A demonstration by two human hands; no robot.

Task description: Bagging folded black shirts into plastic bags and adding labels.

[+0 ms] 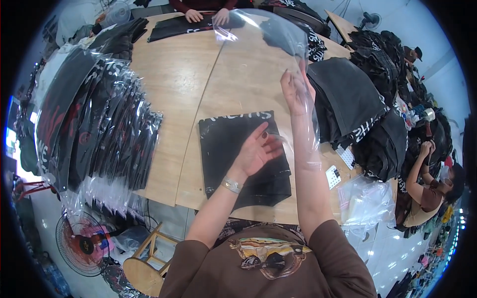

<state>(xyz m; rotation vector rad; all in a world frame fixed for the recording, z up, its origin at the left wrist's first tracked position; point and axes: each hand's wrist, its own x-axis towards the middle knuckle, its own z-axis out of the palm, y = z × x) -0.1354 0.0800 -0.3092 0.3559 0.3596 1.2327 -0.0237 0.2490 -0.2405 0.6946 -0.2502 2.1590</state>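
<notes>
A large clear plastic bag (248,64) is puffed out above the table, its far end reaching toward the back edge. My right hand (297,92) shows through the film and appears to be inside the bag, thumb apart from its blurred fingers. Bag film also runs along my right forearm. My left hand (256,151), with a bracelet at the wrist, is open and palm up, fingers spread near the bag's near edge. Below it lies a folded black garment (223,149) with white lettering along its far edge.
Bagged black garments (119,124) are piled at left. A stack of folded black garments (343,94) stands at right, near loose clear bags (367,201). Across the wooden table (164,74), a person's hands (208,17) rest on another garment. A fan (83,244) and stool (144,273) stand at lower left.
</notes>
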